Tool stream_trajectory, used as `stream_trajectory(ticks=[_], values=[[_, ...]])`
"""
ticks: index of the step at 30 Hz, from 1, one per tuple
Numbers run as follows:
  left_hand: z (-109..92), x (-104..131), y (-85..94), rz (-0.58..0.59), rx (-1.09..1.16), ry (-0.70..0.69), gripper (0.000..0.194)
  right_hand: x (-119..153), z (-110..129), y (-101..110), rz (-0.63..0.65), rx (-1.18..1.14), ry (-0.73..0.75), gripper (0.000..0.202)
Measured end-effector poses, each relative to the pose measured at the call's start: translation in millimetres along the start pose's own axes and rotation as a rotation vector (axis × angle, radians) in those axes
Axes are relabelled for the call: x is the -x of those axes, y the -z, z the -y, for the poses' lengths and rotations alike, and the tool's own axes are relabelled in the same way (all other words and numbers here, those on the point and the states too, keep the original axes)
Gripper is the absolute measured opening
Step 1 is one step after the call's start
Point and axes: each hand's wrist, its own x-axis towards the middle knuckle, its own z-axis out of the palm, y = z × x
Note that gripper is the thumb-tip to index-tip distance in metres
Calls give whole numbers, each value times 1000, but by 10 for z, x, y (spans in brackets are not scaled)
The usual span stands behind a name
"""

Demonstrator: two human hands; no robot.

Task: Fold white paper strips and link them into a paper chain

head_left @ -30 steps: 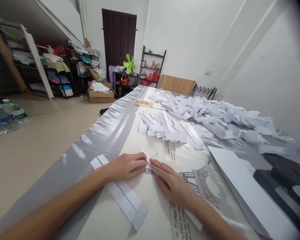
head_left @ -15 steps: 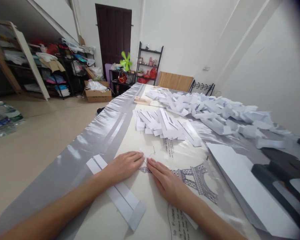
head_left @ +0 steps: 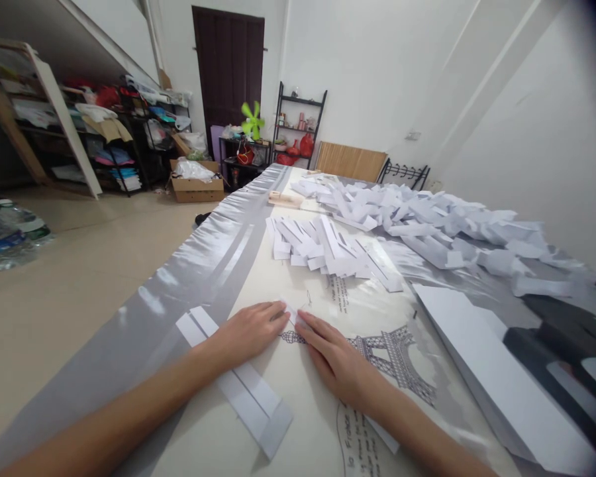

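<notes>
My left hand (head_left: 255, 329) has its fingers bent together over the left side of a small white paper strip (head_left: 292, 312). From the other side my right hand (head_left: 334, 354) grips the same strip, fingertips close to the left ones. Only a bit of it shows between them; my fingers cover the rest. Beneath my left forearm lies a folded white paper piece (head_left: 251, 397) with a narrow slit along it. Another white paper edge (head_left: 385, 436) pokes out under my right forearm. Below both hands is a cream sheet (head_left: 218, 437) printed with a tower and writing.
A small stack of folded paper pieces (head_left: 322, 248) lies ahead of my hands. Beyond it spreads a large heap of folded white paper (head_left: 427, 218). To the right are a big white sheet (head_left: 481, 358) and a dark object (head_left: 541, 344). A wooden-looking piece (head_left: 284, 199) lies farther back.
My right fingertips have shifted slightly away from the left ones, so more of the paper strip shows between them. The folded piece under my left forearm stays put.
</notes>
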Motion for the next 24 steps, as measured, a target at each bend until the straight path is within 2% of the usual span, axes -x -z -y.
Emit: stream_trajectory(ticks=[10, 20, 24], values=[[-16, 16, -9, 63, -90, 5, 28, -22, -10, 19, -16, -48, 19, 47], [63, -16, -8, 29, 21, 14, 21, -19, -23, 7, 16, -142, -39, 43], [48, 6, -43, 38, 6, 40, 26, -11, -40, 1, 24, -194, -60, 44]])
